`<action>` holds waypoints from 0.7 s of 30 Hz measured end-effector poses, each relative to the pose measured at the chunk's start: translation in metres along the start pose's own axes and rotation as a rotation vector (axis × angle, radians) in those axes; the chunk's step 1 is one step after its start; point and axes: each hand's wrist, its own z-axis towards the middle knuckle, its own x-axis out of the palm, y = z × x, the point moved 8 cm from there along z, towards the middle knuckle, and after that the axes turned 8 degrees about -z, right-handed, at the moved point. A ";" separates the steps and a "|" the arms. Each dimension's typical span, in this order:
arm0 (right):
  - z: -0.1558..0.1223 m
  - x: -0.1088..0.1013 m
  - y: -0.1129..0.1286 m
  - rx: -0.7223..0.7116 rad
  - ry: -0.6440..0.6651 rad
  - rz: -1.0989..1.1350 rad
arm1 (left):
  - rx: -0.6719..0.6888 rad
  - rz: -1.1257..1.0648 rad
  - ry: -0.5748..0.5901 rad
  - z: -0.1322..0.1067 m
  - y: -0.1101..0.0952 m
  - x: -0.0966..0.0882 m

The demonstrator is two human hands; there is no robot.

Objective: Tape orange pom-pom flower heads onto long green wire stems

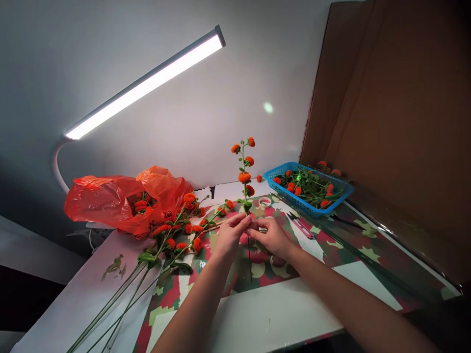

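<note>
An upright artificial flower stem (244, 169) with orange pompom blooms and green leaves stands between my hands above the table. My left hand (231, 234) pinches the stem just under its lowest leaves. My right hand (271, 235) pinches the same stem from the right, fingers closed at the same spot. The thin wire tail of the stem hangs down below my fingers. To the left lie several finished long stems (162, 245) with orange blooms, their green wires running toward the table's near left corner.
A blue basket (342, 192) of orange blooms and leaves sits at the back right. An orange plastic bag (110, 201) with more blooms lies back left. Pink snips (301, 226) and a tape roll (264, 201) lie on the patterned tablecloth (368, 245). A lamp bar (147, 83) hangs overhead; brown cardboard (397, 108) stands right.
</note>
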 end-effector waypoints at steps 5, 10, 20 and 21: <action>-0.001 0.015 -0.012 0.108 0.249 0.234 | -0.111 -0.180 -0.034 0.001 0.006 -0.003; -0.001 0.017 -0.028 0.231 0.312 0.345 | -0.127 -0.250 0.053 -0.001 0.006 0.008; -0.001 -0.001 -0.010 0.088 0.020 0.060 | -0.012 -0.087 -0.016 -0.001 -0.001 -0.004; -0.002 -0.004 -0.005 0.054 -0.025 -0.006 | 0.001 -0.041 -0.031 0.000 -0.002 -0.006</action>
